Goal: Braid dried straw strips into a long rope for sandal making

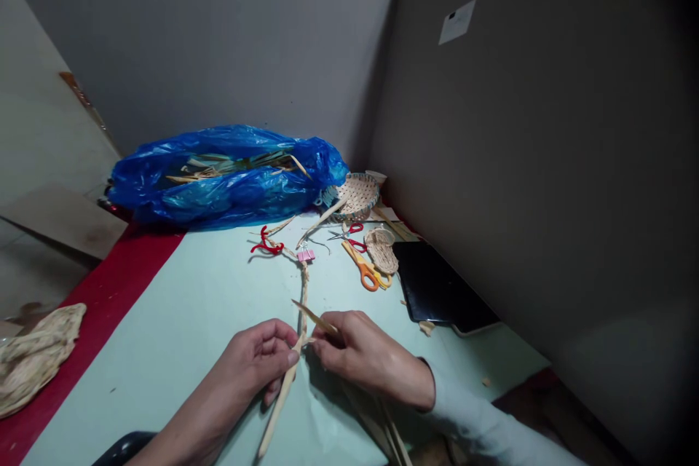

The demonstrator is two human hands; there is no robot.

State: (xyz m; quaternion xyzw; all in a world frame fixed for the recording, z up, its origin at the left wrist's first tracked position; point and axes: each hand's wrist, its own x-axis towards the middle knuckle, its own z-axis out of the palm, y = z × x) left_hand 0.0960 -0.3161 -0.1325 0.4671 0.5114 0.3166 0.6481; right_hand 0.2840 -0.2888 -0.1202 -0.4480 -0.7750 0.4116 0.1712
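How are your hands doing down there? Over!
Left grip pinches braid. Right grip holds pointed strip. Pink clip on braid. Orange scissors beyond, touching neither.

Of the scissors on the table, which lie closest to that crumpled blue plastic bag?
The red-handled metal scissors; the orange handle and yellow handle lie nearer the person's right hand.

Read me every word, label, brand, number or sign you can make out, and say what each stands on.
No text can be read.
White paper card on the dark grey wall: a small black mark shows, too small and blurred to make out.
No lettering shows on the pale plaited fibre cord, the glossy blue plastic bag or the flat black rectangular panel.
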